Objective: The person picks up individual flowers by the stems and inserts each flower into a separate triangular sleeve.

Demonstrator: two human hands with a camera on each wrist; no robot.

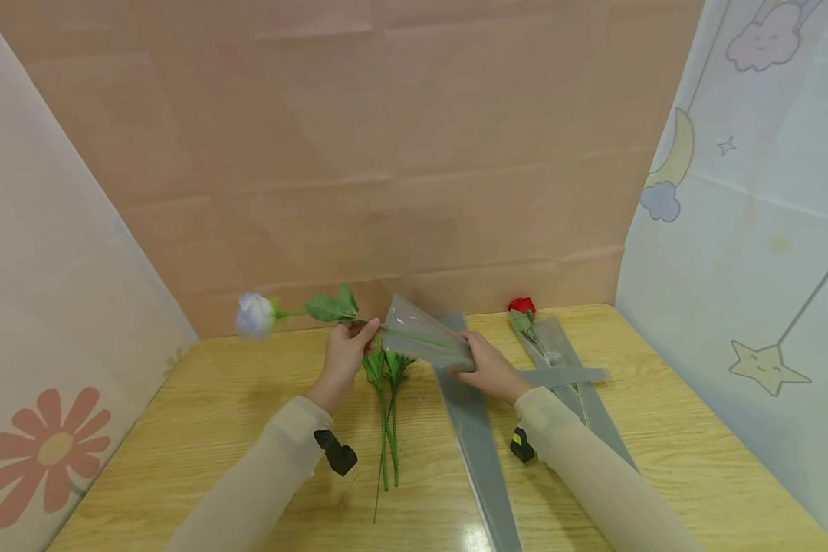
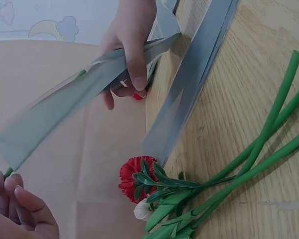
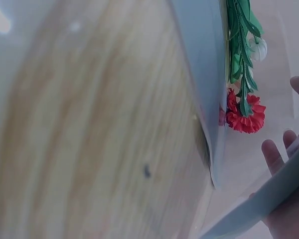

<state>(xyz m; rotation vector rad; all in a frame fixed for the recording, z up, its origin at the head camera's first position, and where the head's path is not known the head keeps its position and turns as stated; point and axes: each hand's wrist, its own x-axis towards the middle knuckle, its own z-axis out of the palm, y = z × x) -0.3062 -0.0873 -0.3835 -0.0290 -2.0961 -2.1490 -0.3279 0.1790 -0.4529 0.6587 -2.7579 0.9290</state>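
Note:
My left hand (image 1: 347, 356) pinches the stem of a pale lavender-white artificial rose (image 1: 255, 315), whose bloom points left and whose green leaves (image 1: 333, 305) stand just above the fingers. The stem's lower part runs inside a translucent flower sleeve (image 1: 424, 331). My right hand (image 1: 490, 369) grips the sleeve's narrow end, thumb across it in the left wrist view. The sleeve's wide mouth opens toward the left hand. Beneath the hands lie green-stemmed flowers (image 1: 391, 414); the left wrist view shows a red carnation (image 2: 135, 174) and a white bud (image 2: 143, 211) among them.
A stack of grey sleeves (image 1: 479, 445) lies on the wooden table (image 1: 248, 445) under the right hand. Right of it, a red rose (image 1: 521, 306) rests on another sleeve (image 1: 555, 341). An upright brown backdrop (image 1: 386, 153) borders the table's far edge.

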